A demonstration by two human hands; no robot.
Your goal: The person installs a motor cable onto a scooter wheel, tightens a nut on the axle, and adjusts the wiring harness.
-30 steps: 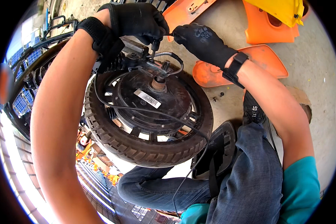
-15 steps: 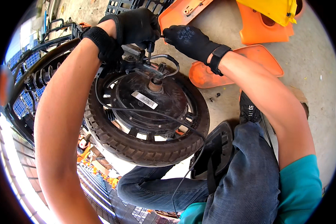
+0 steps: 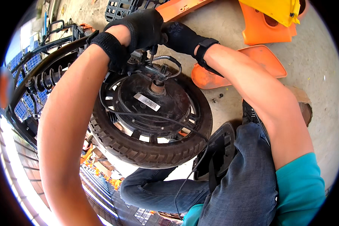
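Note:
My left hand [image 3: 145, 29], in a black glove, is closed around a hand tool with a dark socket-like end [image 3: 153, 49]. The tool's thin shaft points down at a metal bracket [image 3: 148, 69] above the wheel hub; its handle is hidden in the glove. My right hand [image 3: 180, 37], also gloved in black, has its fingers curled against the left one, and what it grips is hidden. Below them lies a wheel with a knobbly black tyre [image 3: 154, 156], a dark hub [image 3: 158, 109] with a white label and a short axle [image 3: 157, 87]. A black cable [image 3: 150, 115] runs across it.
Orange plastic panels [image 3: 239, 67] and a yellow piece [image 3: 277, 9] lie on the concrete floor at right. A black grid crate [image 3: 116, 11] stands at the back. The vehicle frame with a coil spring [image 3: 45, 80] is at left. A black plastic shell [image 3: 216, 150] sits beside my leg.
Both hands have shifted: the left slightly right and down, the right a little left, so the gap between them has closed. The tool's socket end moved slightly right, and the wheel looks nearly unmoved.

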